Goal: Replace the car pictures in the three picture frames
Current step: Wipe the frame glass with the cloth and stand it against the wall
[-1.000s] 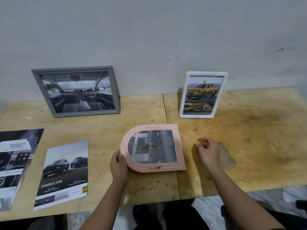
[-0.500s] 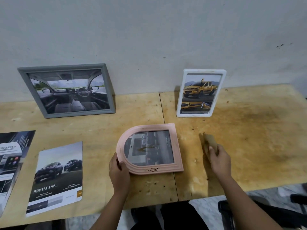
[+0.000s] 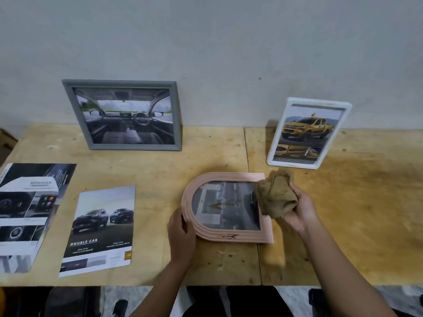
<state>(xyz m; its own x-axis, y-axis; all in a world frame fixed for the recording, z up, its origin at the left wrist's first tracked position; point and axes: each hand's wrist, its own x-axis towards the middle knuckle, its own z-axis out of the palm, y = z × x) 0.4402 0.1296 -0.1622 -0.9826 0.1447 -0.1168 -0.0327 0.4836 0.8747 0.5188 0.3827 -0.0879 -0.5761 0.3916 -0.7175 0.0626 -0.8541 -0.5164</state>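
Right hand (image 3: 302,211) clutches a bunched cloth (image 3: 275,194) at the right end of the pink frame (image 3: 247,236), flat on the worktop (image 3: 354,213); its glass (image 3: 224,207) runs leftward to the left hand (image 3: 182,227) gripping the arched end.

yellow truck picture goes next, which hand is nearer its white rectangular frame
Right. The right hand, gripping a brown cloth, is in front of the white frame; the left hand grips the pink arched frame, farther left.
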